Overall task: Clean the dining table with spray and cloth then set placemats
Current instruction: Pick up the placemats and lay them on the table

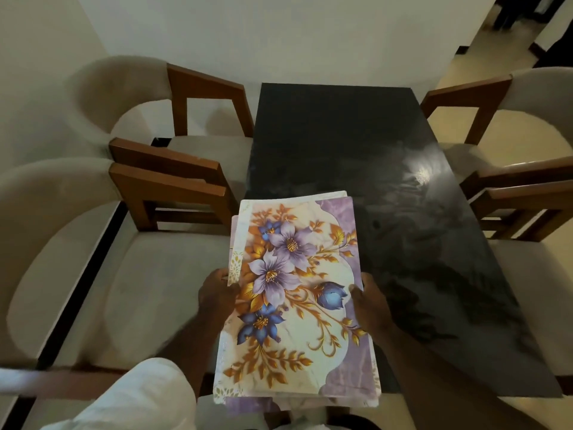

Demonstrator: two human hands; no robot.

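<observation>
A stack of floral placemats (297,293), cream and purple with blue and lilac flowers and gold leaves, is held above the near left part of the dark dining table (356,144). My left hand (217,293) grips the stack's left edge, thumb on top. On the opposite edge my right hand (369,302) grips the stack, also with its thumb on the top mat. The edges of lower mats peek out at the left and bottom. The tabletop shows streaky, glossy smears. No spray bottle or cloth is in view.
Two cream upholstered chairs with wooden arms (167,181) stand along the table's left side, and two more chairs (521,187) stand on the right. A pale wall lies behind the table's far end. A doorway area (527,23) opens at the top right.
</observation>
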